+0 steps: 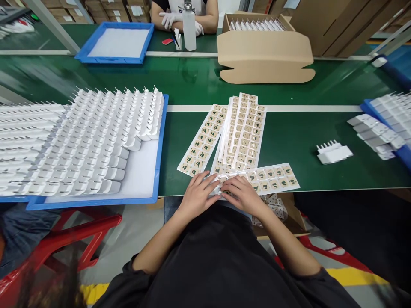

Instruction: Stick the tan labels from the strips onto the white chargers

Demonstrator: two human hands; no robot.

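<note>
A sheet of tan and green stickers point(276, 177) lies slantwise along the front edge of the green table. My left hand point(199, 192) is on its left end, fingers bent over the sheet and thumb at the near edge. Close beside it, my right hand point(242, 193) grips the same sheet, its fingertips almost meeting the left ones. Part of the sheet is hidden beneath the fingers. Beyond my hands lies an overlapping stack of similar sticker sheets point(245, 132). One more sheet point(203, 139) slants to the left of the stack.
White plastic parts with pins fill a blue tray point(163, 145) on the left. A similar loose part point(334, 152) sits at right. Across the table are a blue tray point(112, 60), a bottle point(189, 32), a cardboard box point(266, 55) and a person's gloved hands point(171, 19).
</note>
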